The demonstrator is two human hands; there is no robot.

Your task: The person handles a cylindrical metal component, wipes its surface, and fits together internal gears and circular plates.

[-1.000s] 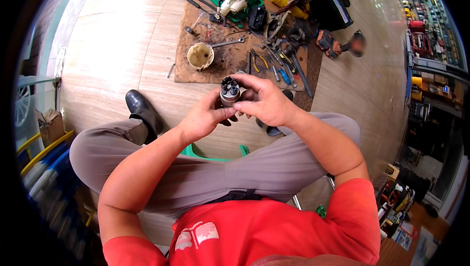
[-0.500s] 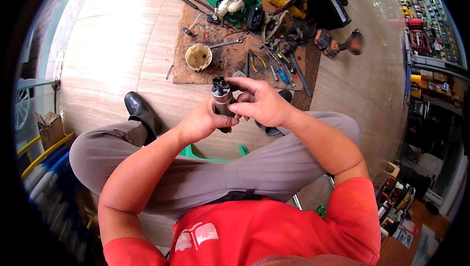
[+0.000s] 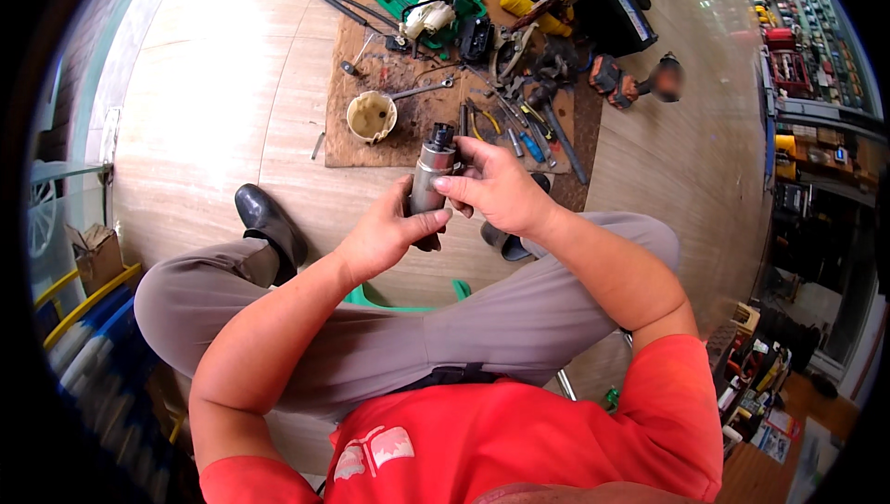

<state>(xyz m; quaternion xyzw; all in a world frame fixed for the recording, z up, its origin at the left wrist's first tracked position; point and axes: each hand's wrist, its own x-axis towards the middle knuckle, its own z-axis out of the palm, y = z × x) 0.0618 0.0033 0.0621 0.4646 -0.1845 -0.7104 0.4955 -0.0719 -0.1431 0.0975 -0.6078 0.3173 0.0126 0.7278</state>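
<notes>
One black-ended metal cylinder (image 3: 429,181), raised at the near side of the cardboard (image 3: 399,157), gripped low by the left hand (image 3: 378,237) and higher by the right hand (image 3: 502,191), seemingly for steadiness.

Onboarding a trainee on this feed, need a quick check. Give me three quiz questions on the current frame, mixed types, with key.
1. True or false: only the right hand touches the grey metal cylinder.

2. Which tool lies closest to the cream cup?
a) the blue-handled screwdriver
b) the wrench
c) the orange-and-black power tool

3. Fill in: the cylinder's black end points toward the ___ edge of the picture.

Key:
1. False; the left hand grips it too, lower down.
2. b
3. top
</notes>
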